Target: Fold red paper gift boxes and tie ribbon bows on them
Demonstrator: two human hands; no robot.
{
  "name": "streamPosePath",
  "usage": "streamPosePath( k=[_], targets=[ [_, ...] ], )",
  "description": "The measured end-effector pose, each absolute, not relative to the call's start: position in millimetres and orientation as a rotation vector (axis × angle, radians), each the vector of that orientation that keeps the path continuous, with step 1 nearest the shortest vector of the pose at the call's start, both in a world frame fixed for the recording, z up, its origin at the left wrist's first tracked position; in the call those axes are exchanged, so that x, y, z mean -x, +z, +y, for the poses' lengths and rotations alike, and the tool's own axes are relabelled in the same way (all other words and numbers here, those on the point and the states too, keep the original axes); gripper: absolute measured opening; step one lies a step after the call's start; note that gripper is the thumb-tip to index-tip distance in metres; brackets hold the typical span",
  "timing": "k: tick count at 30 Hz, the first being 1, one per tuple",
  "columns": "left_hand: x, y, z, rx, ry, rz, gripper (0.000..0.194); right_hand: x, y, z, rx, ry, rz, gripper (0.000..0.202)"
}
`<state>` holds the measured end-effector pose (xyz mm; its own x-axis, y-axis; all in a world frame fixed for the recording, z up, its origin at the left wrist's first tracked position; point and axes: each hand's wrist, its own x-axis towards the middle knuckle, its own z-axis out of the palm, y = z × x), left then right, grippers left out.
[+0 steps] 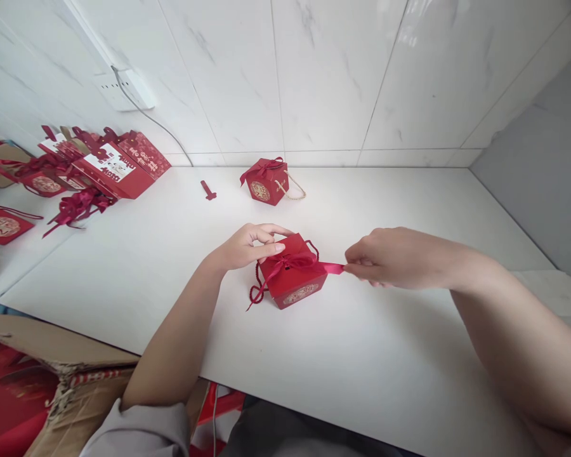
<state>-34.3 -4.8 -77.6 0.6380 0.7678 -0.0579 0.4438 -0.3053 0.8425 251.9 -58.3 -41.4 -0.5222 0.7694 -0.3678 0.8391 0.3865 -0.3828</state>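
Note:
A small red gift box (pixel 292 292) with a gold round print stands on the white table in front of me. Its top carries a crimson ribbon bow, and dark red cord handles hang at its sides. My left hand (pixel 252 246) grips the box's far left edge, thumb on the top and fingers partly hidden behind. To the right of the box, my right hand (pixel 380 257) pinches one tail of the ribbon (pixel 333 268). That tail stretches taut and nearly level between the bow and my fingers.
Near the wall stands another red box (pixel 266 184) with a bow and a gold cord handle. A red paper strip (pixel 208 190) lies left of it. Red packages (pixel 118 168) and loose ribbons (pixel 80 206) crowd the left. An open carton (pixel 61 368) sits below the table's front-left edge.

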Motion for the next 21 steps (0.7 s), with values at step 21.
streamPosePath(
  k=[21],
  targets=[
    [32, -71, -8, -2.122, 0.344, 0.818, 0.025, -220, -93, -33, -0.937, -1.917, 2.807, 0.051]
  ],
)
